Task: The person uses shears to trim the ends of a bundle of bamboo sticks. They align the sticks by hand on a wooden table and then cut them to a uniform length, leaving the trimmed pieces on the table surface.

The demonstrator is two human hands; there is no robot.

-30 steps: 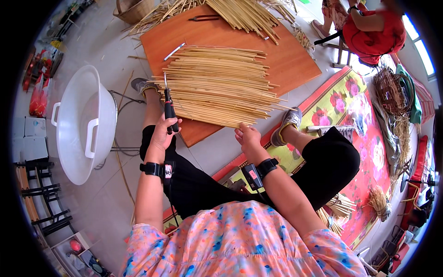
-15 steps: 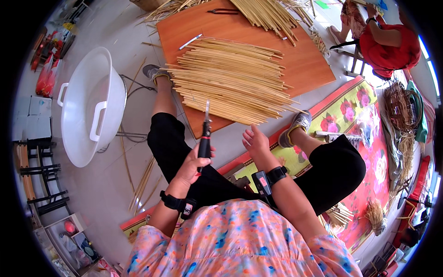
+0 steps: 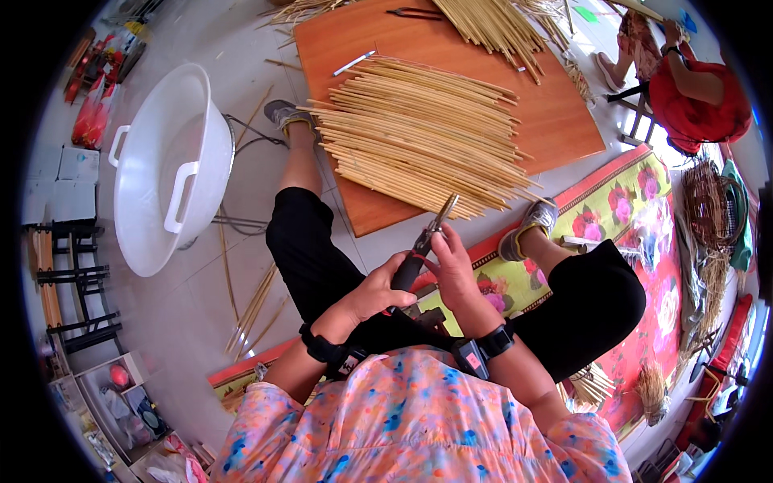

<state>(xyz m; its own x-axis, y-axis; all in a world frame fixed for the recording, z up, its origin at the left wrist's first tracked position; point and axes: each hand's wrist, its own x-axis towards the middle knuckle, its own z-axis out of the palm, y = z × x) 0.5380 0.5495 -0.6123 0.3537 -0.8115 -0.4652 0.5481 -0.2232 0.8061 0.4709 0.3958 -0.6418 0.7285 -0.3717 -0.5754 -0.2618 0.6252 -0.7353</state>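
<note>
Over my lap, my left hand point(image 3: 374, 294) is wrapped round the black handle of long-nose pliers point(image 3: 411, 268) with red trim. Their slim metal nose points up and to the right. My right hand point(image 3: 452, 270) is closed at the other side of the pliers, with its fingers by the pivot. Just beyond the hands lies a mat of thin straw-coloured sticks point(image 3: 419, 133), set side by side and threaded together. It rests on an orange-brown wooden board point(image 3: 555, 133) between my feet, and the pliers' tip overlaps its near edge in view.
A white two-handled basin point(image 3: 153, 185) stands to the left. A white pen point(image 3: 354, 63), dark tongs-like tool point(image 3: 415, 13) and loose stick bundle point(image 3: 491, 28) lie on the board. A floral mat point(image 3: 636, 217) is at right. Far right, a person in red point(image 3: 696, 101) sits.
My left hand has carried the pliers rightward and tilted them to the right. My right hand, open and apart before, has come in and closed on them. The view has shifted slightly.
</note>
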